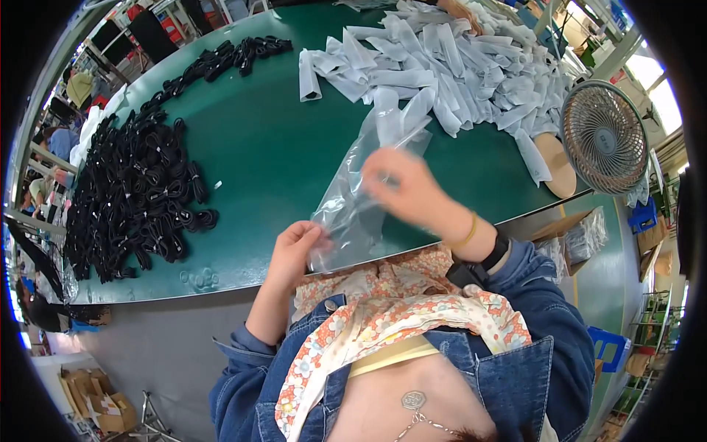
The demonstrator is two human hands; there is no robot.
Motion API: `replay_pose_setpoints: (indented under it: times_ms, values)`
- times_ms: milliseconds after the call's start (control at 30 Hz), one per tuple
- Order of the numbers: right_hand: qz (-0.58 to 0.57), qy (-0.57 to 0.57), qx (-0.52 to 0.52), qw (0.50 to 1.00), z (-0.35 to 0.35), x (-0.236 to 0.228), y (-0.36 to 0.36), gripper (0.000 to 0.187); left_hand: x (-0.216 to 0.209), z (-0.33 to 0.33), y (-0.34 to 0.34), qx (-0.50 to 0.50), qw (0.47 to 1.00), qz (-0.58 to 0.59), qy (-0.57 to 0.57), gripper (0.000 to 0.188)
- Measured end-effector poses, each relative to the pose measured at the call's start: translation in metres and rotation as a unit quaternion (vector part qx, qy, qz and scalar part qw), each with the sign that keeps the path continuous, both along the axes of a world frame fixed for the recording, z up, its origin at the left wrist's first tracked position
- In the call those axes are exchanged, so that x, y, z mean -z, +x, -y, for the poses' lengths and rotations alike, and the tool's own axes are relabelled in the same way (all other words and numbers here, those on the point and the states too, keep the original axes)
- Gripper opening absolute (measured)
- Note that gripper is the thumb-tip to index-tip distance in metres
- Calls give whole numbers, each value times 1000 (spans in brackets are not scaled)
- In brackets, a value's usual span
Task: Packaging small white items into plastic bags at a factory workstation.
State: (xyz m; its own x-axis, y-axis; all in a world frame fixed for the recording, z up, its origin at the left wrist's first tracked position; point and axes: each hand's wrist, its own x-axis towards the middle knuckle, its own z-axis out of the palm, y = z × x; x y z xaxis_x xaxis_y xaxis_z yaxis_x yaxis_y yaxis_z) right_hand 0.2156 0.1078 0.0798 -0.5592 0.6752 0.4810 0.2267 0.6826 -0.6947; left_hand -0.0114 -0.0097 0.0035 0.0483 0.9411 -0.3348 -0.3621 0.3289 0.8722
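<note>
My left hand (pixel 292 250) pinches the lower edge of a clear plastic bag (pixel 340 205) between thumb and fingers, near the front edge of the table. The bag stretches away from me over the green tabletop. Over its right side is my right hand (pixel 407 188), with curled fingers smeared by motion, so I cannot tell whether it grips the bag. At the bag's far end lie whitish translucent sleeves (pixel 389 121), partly overlapping it. A large heap of similar sleeves (pixel 449 66) spreads behind, toward the far right.
Many coiled black cables (pixel 140 184) are heaped at the left, trailing along the far edge. A round fan (pixel 605 138) stands at the right beside a tan oval piece (pixel 556 166). A box of clear-wrapped items (pixel 585 237) sits below the table's right end. Cartons (pixel 99 401) lie lower left.
</note>
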Motion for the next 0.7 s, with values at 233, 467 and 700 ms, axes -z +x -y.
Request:
replay_pose_setpoints:
  times_ms: [233, 467, 700]
  values:
    - [117, -2, 314, 942, -91, 89, 52, 45, -22, 4, -38, 10, 977, -213, -28, 19]
    - [66, -421, 67, 902, -66, 66, 56, 38, -31, 4, -82, -79, 946, -314, 17, 15]
    - [-58, -435, 13, 898, -36, 51, 41, 21, -68, -21, -116, -3, 821, -543, 175, 13]
